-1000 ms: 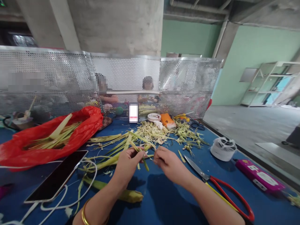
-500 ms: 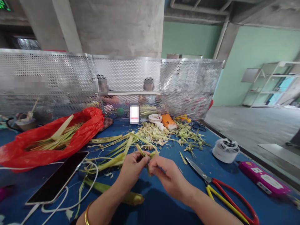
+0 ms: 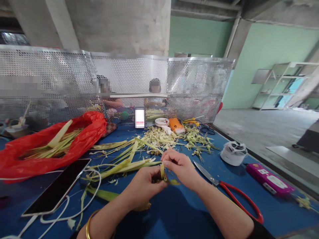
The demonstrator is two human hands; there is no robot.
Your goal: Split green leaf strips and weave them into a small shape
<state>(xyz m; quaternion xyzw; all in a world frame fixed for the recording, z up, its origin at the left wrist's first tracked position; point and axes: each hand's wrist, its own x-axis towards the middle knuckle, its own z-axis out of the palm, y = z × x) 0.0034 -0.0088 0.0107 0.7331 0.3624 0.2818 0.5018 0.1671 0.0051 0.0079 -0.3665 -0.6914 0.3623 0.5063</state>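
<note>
Over the blue table, my left hand [image 3: 149, 181] is closed around a small bundle of green-yellow leaf strips [image 3: 162, 176]. Just right of it and slightly higher, my right hand [image 3: 176, 162] has its fingers pinched at the upper end of the same strip. A yellowish tip sticks out below, between the hands. Long leaf strips [image 3: 124, 166] lie to the left of my hands, and a thick green husk [image 3: 104, 195] lies partly under my left forearm. Scissors with red and yellow handles [image 3: 208, 172] rest beside my right forearm.
On the left are a red plastic bag [image 3: 92, 122] of leaves, a tablet [image 3: 58, 186] and white cables. Leaf scraps [image 3: 159, 137], tape and an orange packet lie ahead. At right are a white roll [image 3: 233, 154] and a purple case [image 3: 269, 179]. Two people sit behind a perforated screen.
My right hand has risen and turned, now pinching higher on the strip. My left hand has moved right and lower with the bundle. The whole view has shifted slightly.
</note>
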